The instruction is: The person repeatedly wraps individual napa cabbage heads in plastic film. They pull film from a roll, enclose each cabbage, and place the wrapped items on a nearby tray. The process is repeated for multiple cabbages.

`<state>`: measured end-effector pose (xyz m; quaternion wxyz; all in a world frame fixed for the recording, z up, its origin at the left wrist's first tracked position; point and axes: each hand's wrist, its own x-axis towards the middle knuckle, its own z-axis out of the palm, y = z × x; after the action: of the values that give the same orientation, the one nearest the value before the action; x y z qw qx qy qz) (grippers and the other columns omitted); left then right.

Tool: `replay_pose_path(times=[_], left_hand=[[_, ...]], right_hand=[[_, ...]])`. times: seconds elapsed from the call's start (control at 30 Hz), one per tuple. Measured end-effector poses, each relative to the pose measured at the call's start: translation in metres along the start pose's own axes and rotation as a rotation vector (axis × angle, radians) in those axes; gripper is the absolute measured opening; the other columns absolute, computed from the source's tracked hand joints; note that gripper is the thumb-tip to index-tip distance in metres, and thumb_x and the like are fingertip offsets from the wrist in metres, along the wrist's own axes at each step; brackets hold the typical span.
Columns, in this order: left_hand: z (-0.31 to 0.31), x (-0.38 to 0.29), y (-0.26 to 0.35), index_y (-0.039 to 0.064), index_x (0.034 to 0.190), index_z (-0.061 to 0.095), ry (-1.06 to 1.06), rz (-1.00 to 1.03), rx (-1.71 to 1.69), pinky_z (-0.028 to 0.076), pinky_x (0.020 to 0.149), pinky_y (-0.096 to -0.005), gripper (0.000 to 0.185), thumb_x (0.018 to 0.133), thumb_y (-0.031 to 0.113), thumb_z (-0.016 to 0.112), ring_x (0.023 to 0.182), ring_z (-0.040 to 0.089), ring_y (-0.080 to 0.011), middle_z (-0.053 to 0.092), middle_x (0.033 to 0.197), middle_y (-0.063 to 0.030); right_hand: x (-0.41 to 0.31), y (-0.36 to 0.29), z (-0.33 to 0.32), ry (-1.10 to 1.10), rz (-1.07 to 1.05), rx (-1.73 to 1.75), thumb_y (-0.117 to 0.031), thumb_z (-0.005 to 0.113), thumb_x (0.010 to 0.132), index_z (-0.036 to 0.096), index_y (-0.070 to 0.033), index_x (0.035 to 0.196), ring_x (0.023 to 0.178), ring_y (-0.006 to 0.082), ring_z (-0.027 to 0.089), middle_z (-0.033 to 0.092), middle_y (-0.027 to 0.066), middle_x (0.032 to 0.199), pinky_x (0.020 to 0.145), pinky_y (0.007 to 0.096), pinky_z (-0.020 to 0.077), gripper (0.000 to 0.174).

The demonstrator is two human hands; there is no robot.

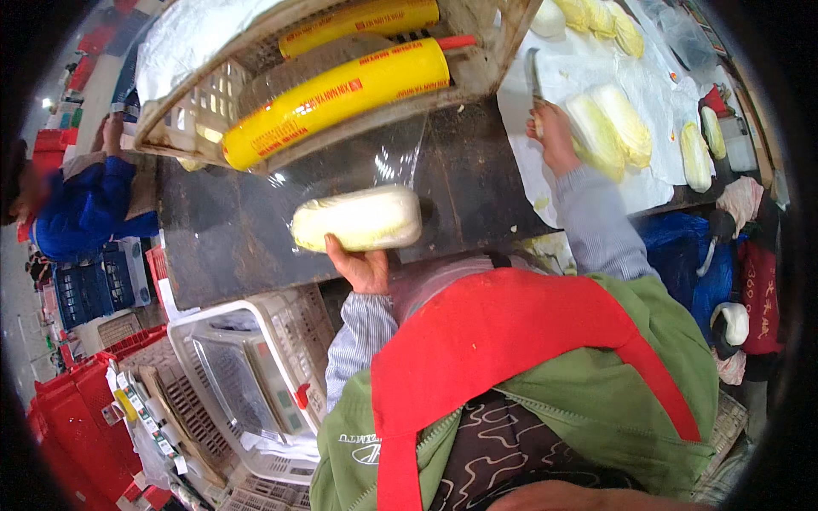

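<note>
A napa cabbage (374, 216) lies sideways on the dark tabletop (211, 236) before me. My left hand (361, 267) grips its near side, thumb on top. Thin clear film (383, 156) stretches between the cabbage and a yellow roll of plastic wrap (345, 99) propped on a crate's edge. Off to the right, my right hand (553, 135) is closed around the handle of a knife (533, 71), its blade pointing away from me. Just right of that hand, two napa cabbages (607, 131) rest side by side on white sheeting (645, 185).
A dirty plastic crate (192, 124) at the back holds a second yellow roll (364, 24). More cabbages (695, 156) lie farther right. Below the table's left edge, a white basket (255, 313) contains a scale-like device (239, 377). A person in blue (89, 198) works at far left.
</note>
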<state>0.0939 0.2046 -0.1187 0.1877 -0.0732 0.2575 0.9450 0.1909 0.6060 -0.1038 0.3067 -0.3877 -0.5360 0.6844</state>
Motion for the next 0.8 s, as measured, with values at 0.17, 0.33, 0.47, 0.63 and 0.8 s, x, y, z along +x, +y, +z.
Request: replay_pose_path(times=[0.17, 0.33, 0.47, 0.63, 0.8], left_hand=[[0.007, -0.004, 0.003, 0.010, 0.151, 0.040, 0.059, -0.051, -0.036, 0.039, 0.116, -0.0509, 0.075, 0.092, 0.045, 0.070, 0.136, 0.049, -0.0285, 0.050, 0.148, -0.0091], [0.003, -0.007, 0.006, 0.010, 0.151, 0.039, 0.086, -0.057, -0.017, 0.040, 0.116, -0.0512, 0.076, 0.091, 0.047, 0.070, 0.136, 0.049, -0.0289, 0.050, 0.148, -0.0091], [-0.002, -0.015, 0.008, 0.011, 0.150, 0.040, 0.069, -0.052, 0.009, 0.040, 0.116, -0.0512, 0.078, 0.090, 0.049, 0.070, 0.136, 0.049, -0.0289, 0.051, 0.147, -0.0091], [0.001, -0.023, 0.006, 0.010, 0.150, 0.041, 0.122, -0.050, 0.013, 0.041, 0.115, -0.0516, 0.077, 0.090, 0.049, 0.071, 0.135, 0.050, -0.0289, 0.051, 0.147, -0.0091], [0.000, -0.023, 0.011, 0.011, 0.149, 0.042, 0.147, 0.010, 0.021, 0.041, 0.114, -0.0527, 0.077, 0.090, 0.051, 0.070, 0.135, 0.050, -0.0294, 0.052, 0.147, -0.0091]], right_hand=[[-0.120, -0.019, -0.020, -0.315, -0.146, -0.200, -0.015, 0.057, 0.098, 0.062, -0.001, 0.114, 0.069, 0.0153, 0.058, 0.061, 0.0047, 0.088, 0.064, 0.0321, 0.0491, 0.022], [-0.129, -0.043, 0.025, -0.790, -0.506, -0.686, -0.021, 0.054, 0.102, 0.062, -0.003, 0.121, 0.075, 0.0277, 0.064, 0.065, 0.0120, 0.089, 0.071, 0.0383, 0.0516, 0.028], [-0.119, -0.052, 0.069, -0.937, -0.310, -0.782, -0.030, 0.052, 0.101, 0.066, -0.007, 0.116, 0.084, 0.0372, 0.068, 0.070, 0.0171, 0.091, 0.075, 0.0436, 0.0532, 0.031], [-0.120, -0.031, 0.114, -0.986, -0.703, -0.988, -0.030, 0.052, 0.100, 0.066, -0.009, 0.104, 0.087, 0.0397, 0.067, 0.070, 0.0172, 0.091, 0.076, 0.0501, 0.0540, 0.026], [-0.118, -0.037, 0.112, -1.020, -0.836, -1.105, -0.029, 0.051, 0.100, 0.064, -0.008, 0.095, 0.087, 0.0375, 0.068, 0.069, 0.0182, 0.090, 0.073, 0.0513, 0.0547, 0.025]])
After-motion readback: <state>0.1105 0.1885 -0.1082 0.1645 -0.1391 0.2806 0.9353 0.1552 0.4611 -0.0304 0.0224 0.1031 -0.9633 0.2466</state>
